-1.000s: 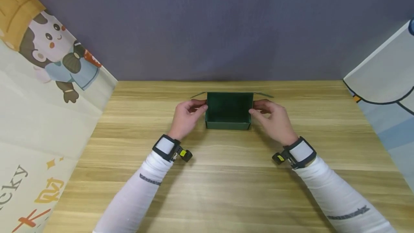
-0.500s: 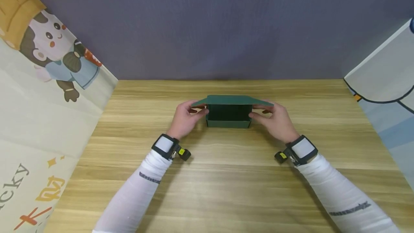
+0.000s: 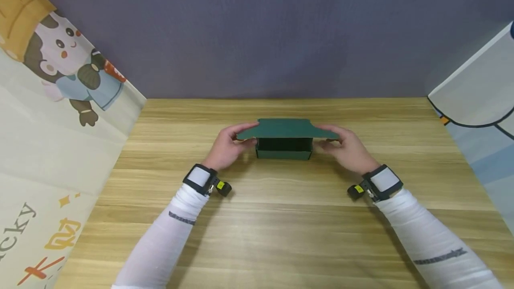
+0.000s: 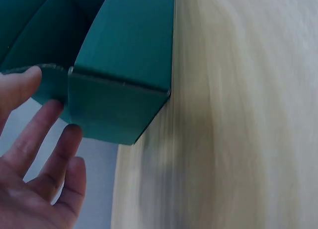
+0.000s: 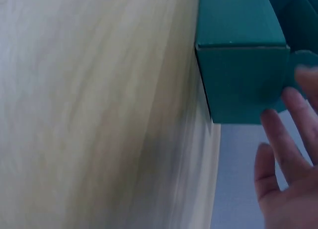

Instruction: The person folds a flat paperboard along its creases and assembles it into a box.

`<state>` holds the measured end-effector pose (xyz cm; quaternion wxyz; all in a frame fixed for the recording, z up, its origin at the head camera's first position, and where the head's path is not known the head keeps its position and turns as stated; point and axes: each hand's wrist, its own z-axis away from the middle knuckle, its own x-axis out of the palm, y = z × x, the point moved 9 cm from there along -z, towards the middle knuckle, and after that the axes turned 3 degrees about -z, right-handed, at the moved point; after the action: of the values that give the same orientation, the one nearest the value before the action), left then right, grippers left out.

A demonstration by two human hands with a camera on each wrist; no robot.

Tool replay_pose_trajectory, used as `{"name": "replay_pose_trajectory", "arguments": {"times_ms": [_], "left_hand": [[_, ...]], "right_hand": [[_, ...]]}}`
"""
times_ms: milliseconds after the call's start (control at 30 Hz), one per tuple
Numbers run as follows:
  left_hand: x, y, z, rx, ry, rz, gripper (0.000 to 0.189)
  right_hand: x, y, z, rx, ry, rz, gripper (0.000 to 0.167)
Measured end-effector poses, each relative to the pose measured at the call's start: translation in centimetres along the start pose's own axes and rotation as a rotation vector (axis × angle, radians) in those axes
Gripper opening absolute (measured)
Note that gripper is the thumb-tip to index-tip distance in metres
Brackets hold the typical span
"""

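Lowered further than half a second ago, the green lid [image 3: 284,129] slopes forward over the box [image 3: 283,154], with a dark gap left between them. The box sits on the table [image 3: 281,235] between the two hands. The left hand [image 3: 225,148] has its thumb and fingers apart, index at the lid's end, thumb lower; the right hand [image 3: 350,150] is likewise parted beside the opposite end.
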<state>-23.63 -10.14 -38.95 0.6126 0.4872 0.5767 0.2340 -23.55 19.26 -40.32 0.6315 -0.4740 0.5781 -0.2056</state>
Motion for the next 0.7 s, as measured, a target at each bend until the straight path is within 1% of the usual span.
{"name": "replay_pose_trajectory", "arguments": {"times_ms": [100,133,200,233,300,333,400,433,467,567,633,700], "left_hand": [[-0.2,-0.3,-0.1,0.008,-0.039,-0.027,0.062],[-0.2,-0.1,0.0,-0.002,-0.056,-0.031,0.065],[-0.4,0.6,0.2,-0.019,-0.087,-0.035,0.067],[-0.5,0.6,0.1,-0.033,-0.105,-0.032,0.063],[-0.5,0.6,-0.1,-0.058,-0.145,-0.025,0.053],[-0.6,0.5,-0.2,-0.072,-0.163,-0.022,0.048],[-0.6,-0.4,-0.5,-0.093,-0.200,-0.015,0.044],[-0.6,-0.8,-0.7,-0.107,-0.212,-0.009,0.043],[-0.7,-0.8,-0.7,-0.114,-0.221,-0.010,0.042],[-0.9,-0.6,-0.9,-0.135,-0.227,-0.008,0.036],[-1.0,-0.4,-1.0,-0.145,-0.219,-0.003,0.031],[-1.0,-0.1,-1.1,-0.158,-0.207,-0.001,0.033]], "right_hand": [[-0.3,0.2,-0.1,-0.001,-0.027,0.033,0.052],[-0.4,0.3,-0.2,0.001,-0.039,0.029,0.057],[-0.5,0.5,-0.4,0.007,-0.070,0.004,0.066],[-0.5,0.6,-0.5,0.015,-0.091,-0.019,0.068],[-0.4,0.8,-0.7,0.045,-0.142,-0.113,0.062],[-0.4,0.9,-0.7,0.063,-0.167,-0.157,0.056],[-0.2,1.0,-0.8,0.115,-0.210,-0.246,0.039],[-0.1,1.1,-0.8,0.148,-0.226,-0.287,0.035],[0.0,1.1,-0.9,0.175,-0.242,-0.326,0.038],[0.1,1.4,-1.0,0.238,-0.271,-0.372,0.052],[0.0,1.6,-1.1,0.262,-0.285,-0.380,0.059],[0.0,1.5,-1.2,0.273,-0.293,-0.373,0.062]]}}
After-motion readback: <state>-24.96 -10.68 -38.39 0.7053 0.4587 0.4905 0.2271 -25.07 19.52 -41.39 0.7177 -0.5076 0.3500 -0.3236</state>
